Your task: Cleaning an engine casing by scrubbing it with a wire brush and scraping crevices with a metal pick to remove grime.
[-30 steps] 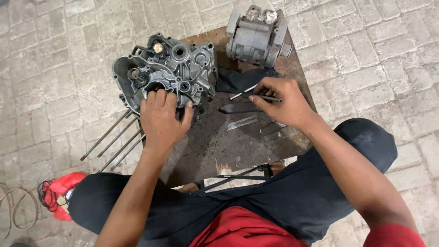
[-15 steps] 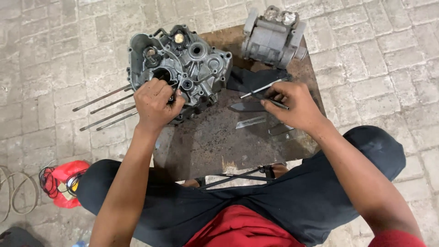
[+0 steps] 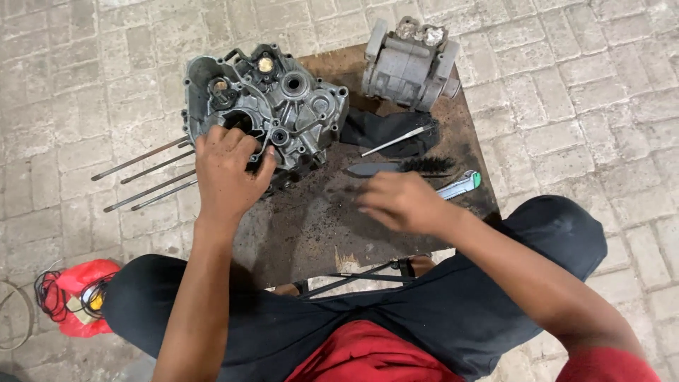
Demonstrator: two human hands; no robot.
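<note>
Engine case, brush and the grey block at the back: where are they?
engine case (image 3: 297, 106), head view, on its upper face.
brush (image 3: 424, 165), head view, on its dark bristles.
grey block (image 3: 407, 67), head view, on its ribbed side.

Left hand (image 3: 228, 173) grips near edge of crankcase (image 3: 272, 106) on table (image 3: 311, 226). Right hand (image 3: 399, 201) blurred, palm down, near brush (image 3: 417, 167). Cylinder (image 3: 410, 65) at far right.

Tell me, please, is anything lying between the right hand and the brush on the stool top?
Nothing visible does. The right hand, blurred, hovers just on the near side of the black-bristled brush, with only bare stained stool top between them. The thin metal rod lies beyond the brush, on the dark cloth.
</note>
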